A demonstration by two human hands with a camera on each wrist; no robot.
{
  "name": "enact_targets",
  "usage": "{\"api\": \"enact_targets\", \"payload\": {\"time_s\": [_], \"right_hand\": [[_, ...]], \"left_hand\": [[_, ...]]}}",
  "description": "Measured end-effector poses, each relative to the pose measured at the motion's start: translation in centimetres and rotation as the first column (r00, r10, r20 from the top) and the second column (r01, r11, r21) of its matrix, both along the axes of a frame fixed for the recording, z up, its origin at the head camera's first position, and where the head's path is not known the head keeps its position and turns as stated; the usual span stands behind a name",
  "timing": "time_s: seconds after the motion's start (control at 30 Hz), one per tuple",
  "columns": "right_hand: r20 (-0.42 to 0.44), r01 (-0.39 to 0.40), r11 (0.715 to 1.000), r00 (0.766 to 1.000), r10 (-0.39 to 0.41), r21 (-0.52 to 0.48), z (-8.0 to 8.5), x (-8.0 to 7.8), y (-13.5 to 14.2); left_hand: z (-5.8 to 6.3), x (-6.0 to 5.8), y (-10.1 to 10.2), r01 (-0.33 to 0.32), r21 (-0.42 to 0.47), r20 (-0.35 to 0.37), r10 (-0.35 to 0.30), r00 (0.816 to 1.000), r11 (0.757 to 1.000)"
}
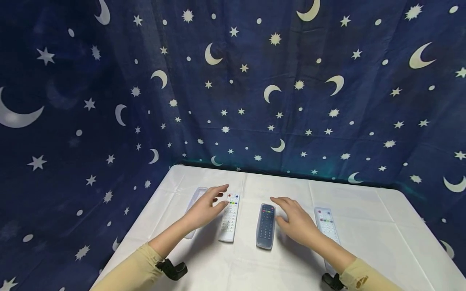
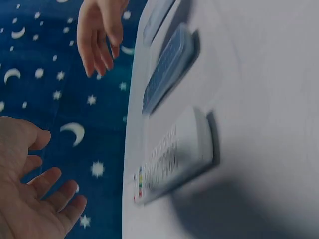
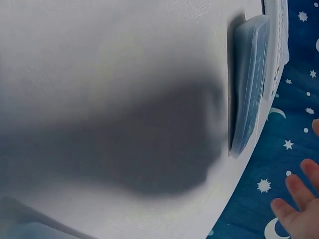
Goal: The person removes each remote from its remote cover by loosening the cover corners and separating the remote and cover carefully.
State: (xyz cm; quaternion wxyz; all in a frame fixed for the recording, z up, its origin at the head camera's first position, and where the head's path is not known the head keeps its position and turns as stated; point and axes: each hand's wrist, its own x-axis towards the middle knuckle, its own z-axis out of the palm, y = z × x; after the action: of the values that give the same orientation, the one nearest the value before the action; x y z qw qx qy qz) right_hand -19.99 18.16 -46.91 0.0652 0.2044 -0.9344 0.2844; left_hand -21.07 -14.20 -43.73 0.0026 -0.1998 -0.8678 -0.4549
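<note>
In the head view my left hand (image 1: 205, 208) hovers over the table beside a white remote control (image 1: 229, 220), its fingers loosely bent and holding nothing. The same remote lies face up in the left wrist view, with my left palm (image 2: 30, 189) apart from it. My right hand (image 1: 296, 222) hangs just right of a dark remote control (image 1: 266, 228) in a translucent cover, thumb near its edge. The right wrist view shows this covered remote (image 3: 251, 84) lying flat and my relaxed right fingers (image 3: 299, 191) away from it.
A clear, long cover (image 1: 195, 200) lies left of the white remote, partly hidden by my left hand. Another white remote (image 1: 327, 226) in a clear cover lies at the right, partly behind my right forearm. A starry blue curtain (image 1: 247, 101) borders the white table (image 1: 382, 234).
</note>
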Motion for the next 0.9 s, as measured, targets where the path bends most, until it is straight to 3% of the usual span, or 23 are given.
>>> {"api": "enact_targets", "payload": {"time_s": [0.17,0.33,0.57,0.67,0.9], "right_hand": [[0.159,0.063,0.993,0.986,-0.046,-0.104,-0.4,0.3,0.5],[0.269,0.099,0.963,0.963,-0.030,-0.249,-0.4,0.6,1.0],[0.329,0.132,0.940,0.944,-0.022,-0.316,-0.7,0.8,1.3],[0.358,0.150,0.933,0.933,-0.024,-0.327,-0.8,0.9,1.3],[0.490,0.242,0.899,0.871,-0.036,-0.365,-1.1,1.0,1.0]], "left_hand": [[0.0,0.8,2.0,0.114,0.025,0.082,-0.115,0.990,0.993],[-0.3,1.0,3.8,0.163,0.015,0.137,-0.164,0.977,0.986],[-0.8,1.0,5.2,0.167,0.035,0.203,-0.171,0.964,0.985],[-1.0,1.2,5.8,0.154,0.075,0.264,-0.169,0.950,0.985],[-2.3,2.2,7.3,0.112,0.115,0.388,-0.149,0.910,0.987]]}}
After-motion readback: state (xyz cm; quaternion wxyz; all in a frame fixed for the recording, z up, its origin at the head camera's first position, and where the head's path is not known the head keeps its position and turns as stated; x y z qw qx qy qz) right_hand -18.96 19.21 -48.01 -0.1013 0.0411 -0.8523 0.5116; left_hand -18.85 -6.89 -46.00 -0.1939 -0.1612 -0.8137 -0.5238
